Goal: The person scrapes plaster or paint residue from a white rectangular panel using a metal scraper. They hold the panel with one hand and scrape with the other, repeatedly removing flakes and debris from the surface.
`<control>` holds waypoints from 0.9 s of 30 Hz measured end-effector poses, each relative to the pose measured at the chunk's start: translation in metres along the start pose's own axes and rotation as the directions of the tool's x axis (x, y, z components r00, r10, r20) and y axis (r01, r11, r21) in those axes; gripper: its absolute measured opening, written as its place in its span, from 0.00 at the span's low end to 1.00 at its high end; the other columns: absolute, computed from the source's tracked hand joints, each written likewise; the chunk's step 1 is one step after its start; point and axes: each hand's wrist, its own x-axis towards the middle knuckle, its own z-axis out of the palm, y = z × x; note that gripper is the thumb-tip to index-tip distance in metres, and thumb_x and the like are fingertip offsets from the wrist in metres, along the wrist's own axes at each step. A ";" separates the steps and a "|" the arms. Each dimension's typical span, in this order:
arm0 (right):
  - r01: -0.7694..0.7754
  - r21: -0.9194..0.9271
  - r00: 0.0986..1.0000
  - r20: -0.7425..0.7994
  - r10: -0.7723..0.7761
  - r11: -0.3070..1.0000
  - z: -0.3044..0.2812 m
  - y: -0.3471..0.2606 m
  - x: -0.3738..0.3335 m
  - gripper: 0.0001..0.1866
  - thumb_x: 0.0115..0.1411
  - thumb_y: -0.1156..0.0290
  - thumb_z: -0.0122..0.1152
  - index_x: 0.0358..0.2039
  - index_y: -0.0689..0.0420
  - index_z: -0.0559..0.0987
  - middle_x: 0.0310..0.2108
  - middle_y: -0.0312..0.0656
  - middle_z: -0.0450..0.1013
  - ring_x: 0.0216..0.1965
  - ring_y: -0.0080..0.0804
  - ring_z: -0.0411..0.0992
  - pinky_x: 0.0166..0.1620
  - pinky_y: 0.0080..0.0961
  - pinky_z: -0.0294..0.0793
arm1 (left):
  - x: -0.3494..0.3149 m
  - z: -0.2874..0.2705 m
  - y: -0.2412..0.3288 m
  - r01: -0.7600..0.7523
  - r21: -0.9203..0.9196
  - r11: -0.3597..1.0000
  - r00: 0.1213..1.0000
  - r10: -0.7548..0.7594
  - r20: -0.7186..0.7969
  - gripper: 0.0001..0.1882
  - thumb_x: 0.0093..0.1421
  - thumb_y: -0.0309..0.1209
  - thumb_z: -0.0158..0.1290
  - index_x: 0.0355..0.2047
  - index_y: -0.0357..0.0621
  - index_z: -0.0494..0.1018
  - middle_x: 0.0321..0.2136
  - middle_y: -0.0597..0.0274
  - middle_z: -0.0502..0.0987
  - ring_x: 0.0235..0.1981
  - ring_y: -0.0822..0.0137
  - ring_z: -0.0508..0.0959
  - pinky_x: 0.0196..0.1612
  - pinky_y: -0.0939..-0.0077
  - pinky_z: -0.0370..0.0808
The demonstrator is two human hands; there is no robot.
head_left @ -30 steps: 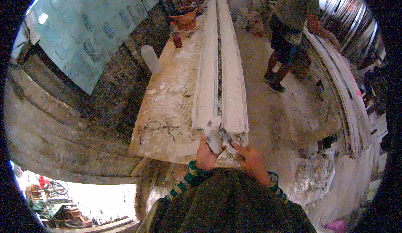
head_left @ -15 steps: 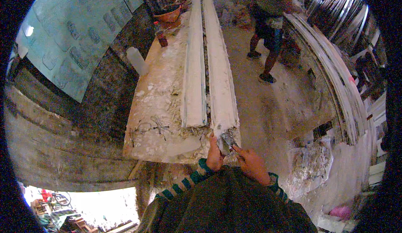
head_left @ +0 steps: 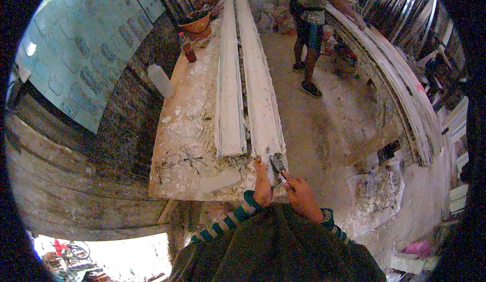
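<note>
Two long whitish plaster mouldings, a left one [head_left: 230, 79] and a right one [head_left: 260, 84], lie side by side along the bench with a narrow dark gap between them. My right hand [head_left: 302, 196] is closed round the handle of a putty knife [head_left: 277, 162]. Its grey blade, smeared with white, is at the near end of the right moulding. Just left of the blade is my left hand [head_left: 262, 184], fingers pointing away from me and partly curled. A pale patch shows beside its palm; what it grips there is hidden.
The plaster-crusted bench [head_left: 172, 175] carries thin wires [head_left: 190, 158], a white plastic container [head_left: 161, 81], a red bottle [head_left: 188, 51] and an orange basin [head_left: 195, 24]. Beyond, at the right, another person [head_left: 310, 28] stands by long pale strips [head_left: 395, 69]. A blue-green panel [head_left: 86, 49] is at the left.
The putty knife's blade has moved away from me and now points up along the moulding's end. The view has shifted slightly. The other person's arm now reaches out over the strips.
</note>
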 end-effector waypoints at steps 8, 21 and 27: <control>-0.241 0.443 0.947 -0.088 0.309 0.864 0.006 0.054 0.013 0.21 0.62 0.70 0.47 0.57 0.56 0.67 0.49 0.51 0.69 0.48 0.43 0.68 0.52 0.32 0.65 | 0.008 0.009 -0.040 0.045 0.278 0.960 0.990 -0.080 0.115 0.24 0.63 0.51 0.39 0.53 0.51 0.55 0.39 0.64 0.69 0.37 0.70 0.70 0.36 0.73 0.71; -0.372 0.026 0.924 -0.090 0.372 0.928 -0.021 0.024 -0.031 0.19 0.62 0.56 0.49 0.50 0.51 0.70 0.36 0.54 0.74 0.34 0.52 0.74 0.38 0.41 0.72 | 0.024 0.024 -0.012 0.301 -0.023 0.953 0.950 -0.297 0.096 0.23 0.65 0.49 0.36 0.55 0.52 0.58 0.38 0.65 0.72 0.35 0.69 0.73 0.37 0.71 0.74; -0.346 0.064 0.926 -0.136 0.352 0.936 -0.018 0.026 -0.028 0.21 0.63 0.52 0.46 0.50 0.51 0.69 0.36 0.54 0.74 0.37 0.55 0.72 0.40 0.43 0.71 | 0.019 0.024 -0.026 0.265 0.050 0.963 0.953 -0.270 0.139 0.20 0.66 0.46 0.35 0.53 0.52 0.59 0.39 0.66 0.70 0.37 0.69 0.72 0.39 0.69 0.74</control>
